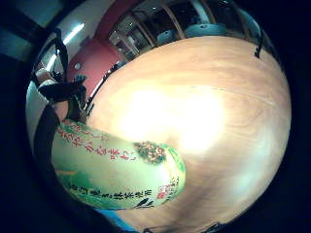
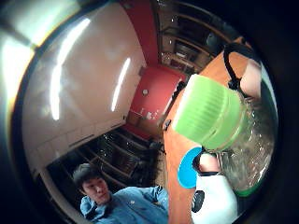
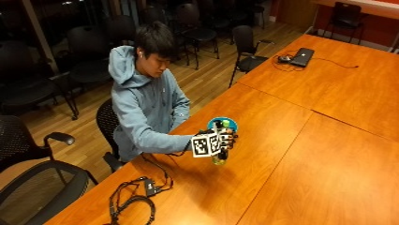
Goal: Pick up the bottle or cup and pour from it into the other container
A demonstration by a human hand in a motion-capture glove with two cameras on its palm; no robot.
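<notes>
**1 capped bottle in hand, receiver just behind it**

1 green-labelled bottle (image 3: 218, 143) is held upright above the bench (image 3: 299, 154) by the right hand (image 3: 212, 143), whose grip is wrapped round the bottle's body, fingers curled on the label. From the thumb-side palm view the green cap (image 2: 208, 112) looks to be on the neck, and a bare finger sits beside it. A blue round container (image 3: 222, 123) lies on the bench just behind the bottle, toward the person; whether it is a cup or a dish is hard to tell.

Judged from this, the step in hand is carrying the bottle to the pour. To do it well:

- Take the cap off first, using the bare hand; nothing will pour with it on.
- Bring the neck over the middle of the blue container before tilting.
- Tilt slowly, because the clear upper part suggests liquid that may surge.
- Keep the grip on the labelled body, so the neck stays unobstructed.
</notes>
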